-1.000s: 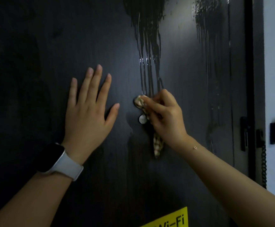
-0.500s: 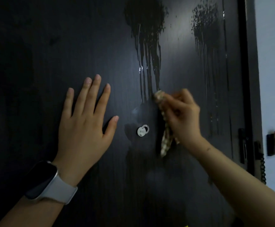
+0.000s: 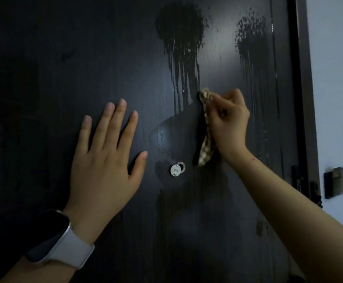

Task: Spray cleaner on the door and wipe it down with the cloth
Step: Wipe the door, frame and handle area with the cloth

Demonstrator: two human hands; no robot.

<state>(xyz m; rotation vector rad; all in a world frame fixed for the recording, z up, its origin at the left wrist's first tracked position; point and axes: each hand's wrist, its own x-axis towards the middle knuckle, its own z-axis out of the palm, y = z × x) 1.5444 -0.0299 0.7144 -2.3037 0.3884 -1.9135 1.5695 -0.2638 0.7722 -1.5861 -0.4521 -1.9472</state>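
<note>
Head view: left hand (image 3: 103, 170) lies flat on the dark door (image 3: 44, 78), fingers straight and spread. Right hand (image 3: 228, 123) grips the checkered cloth (image 3: 206, 135) in curled fingers, pressing it to the door below the wet cleaner streaks (image 3: 182, 58), upper right of the round peephole cover (image 3: 175, 170).

Above the right hand (image 3: 227, 123), which grips the cloth (image 3: 205, 131) against the door (image 3: 44, 99), the panel lies open up through the wet drips (image 3: 183, 58); to its right a second wet patch (image 3: 252, 48), then the door frame (image 3: 301, 78) closes the way; below and to its left sits the peephole cover (image 3: 176, 169); further left the left hand (image 3: 105, 160) lies flat, blocking that stretch; beyond it, bare dark panel.
</note>
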